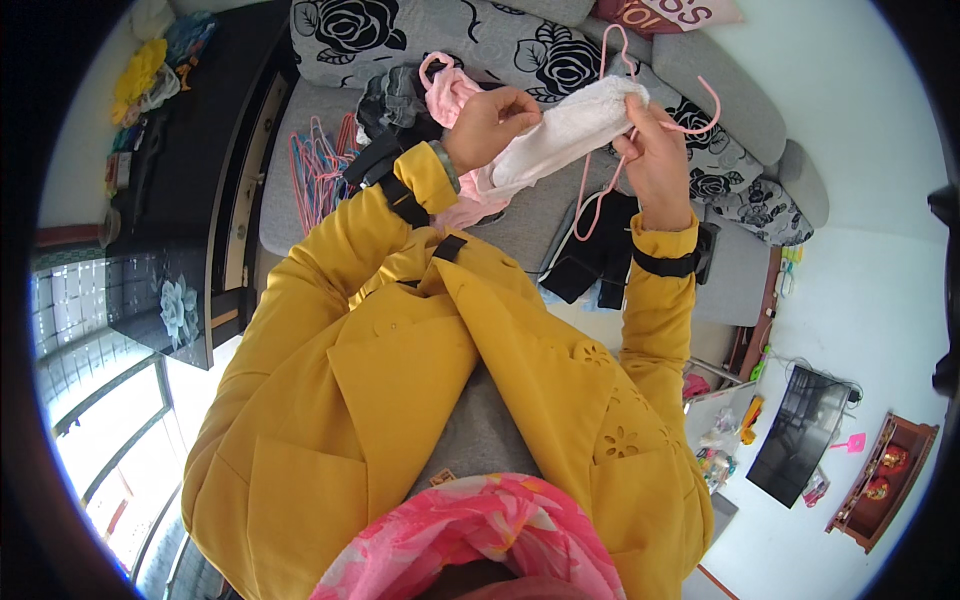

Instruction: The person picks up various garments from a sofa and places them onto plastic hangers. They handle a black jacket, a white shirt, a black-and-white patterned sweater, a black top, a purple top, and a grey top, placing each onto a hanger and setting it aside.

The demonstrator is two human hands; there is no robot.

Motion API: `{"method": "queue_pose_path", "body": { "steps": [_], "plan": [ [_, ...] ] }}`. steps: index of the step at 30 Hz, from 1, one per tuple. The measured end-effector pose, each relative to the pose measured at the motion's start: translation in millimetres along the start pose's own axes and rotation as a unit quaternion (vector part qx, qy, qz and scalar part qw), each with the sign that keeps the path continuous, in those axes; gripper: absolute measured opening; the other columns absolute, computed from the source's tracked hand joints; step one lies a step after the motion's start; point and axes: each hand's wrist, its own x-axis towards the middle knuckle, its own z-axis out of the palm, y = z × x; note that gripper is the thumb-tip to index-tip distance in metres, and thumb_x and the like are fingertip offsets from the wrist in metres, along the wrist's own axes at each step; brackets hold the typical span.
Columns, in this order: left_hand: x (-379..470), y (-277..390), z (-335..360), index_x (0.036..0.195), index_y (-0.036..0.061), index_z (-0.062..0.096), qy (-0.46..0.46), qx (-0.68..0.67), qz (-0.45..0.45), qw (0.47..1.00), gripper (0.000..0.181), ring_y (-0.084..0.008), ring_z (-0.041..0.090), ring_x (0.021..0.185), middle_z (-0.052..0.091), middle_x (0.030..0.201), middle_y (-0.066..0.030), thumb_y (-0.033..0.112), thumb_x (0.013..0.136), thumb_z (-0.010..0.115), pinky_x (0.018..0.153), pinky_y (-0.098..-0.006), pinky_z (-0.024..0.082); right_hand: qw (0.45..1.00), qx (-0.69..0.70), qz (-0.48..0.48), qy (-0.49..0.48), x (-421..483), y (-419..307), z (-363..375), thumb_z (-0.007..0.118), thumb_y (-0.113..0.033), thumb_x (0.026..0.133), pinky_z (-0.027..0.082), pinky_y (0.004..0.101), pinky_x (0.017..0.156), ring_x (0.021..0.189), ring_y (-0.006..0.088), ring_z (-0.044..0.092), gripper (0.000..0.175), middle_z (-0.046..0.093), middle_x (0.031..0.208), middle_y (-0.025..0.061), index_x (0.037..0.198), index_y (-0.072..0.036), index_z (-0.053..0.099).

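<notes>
A pink and white fleecy garment is stretched between my two hands over the sofa. My left hand has its fingertips closed on the near edge of the cloth. With my right hand I pinch the garment's far end, together with a pink clothes hanger whose hook points out to the right. A second pink hanger hangs behind the right hand, partly covered by the garment. Pink cloth continues behind my left hand and wrist.
Pink and blue hangers lie heaped on the grey sofa seat at left. Dark grey clothing lies near the backrest. Folded black trousers rest on the seat before my right forearm. A black cabinet stands at far left.
</notes>
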Motion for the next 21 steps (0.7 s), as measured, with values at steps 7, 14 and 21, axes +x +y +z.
{"method": "queue_pose_path", "body": {
  "steps": [7,14,21],
  "plan": [
    [8.3,3.7,-9.2,0.110,-0.0007,0.062,-0.052,-0.038,0.003,0.998,0.019,-0.0101,0.061,0.091,0.066,0.099,-0.0036,0.006,0.092,0.065,0.083,-0.0260,0.050,0.999,-0.042,-0.001,-0.032,-2.9,0.9,5.0,0.052,-0.019,0.104,0.026,0.0182,0.052,0.065,0.0013,0.038,0.025,0.056,0.086,-0.0038,0.110,0.002,0.064],
    [27.9,59.1,-2.8,0.132,-0.0005,0.053,-0.183,-0.197,0.094,0.959,0.040,-0.0152,0.057,0.114,0.059,0.126,-0.0080,0.009,0.095,0.063,0.101,-0.0304,0.045,0.950,-0.292,-0.074,-0.084,-3.6,-22.5,3.2,0.062,-0.027,0.098,0.027,0.0173,0.052,0.061,0.0001,0.037,0.026,0.053,0.075,-0.0080,0.107,-0.004,0.070],
    [55.2,75.1,5.6,0.126,-0.0027,0.060,-0.286,-0.004,0.012,0.958,0.054,-0.0133,0.063,0.100,0.069,0.107,-0.0070,0.030,0.086,0.079,0.087,-0.0285,0.052,0.927,-0.348,-0.136,-0.005,-1.4,-47.1,-8.7,0.066,-0.026,0.096,0.041,0.0217,0.061,0.070,0.0044,0.051,0.027,0.062,0.078,-0.0023,0.101,0.001,0.070]
  ]
}}
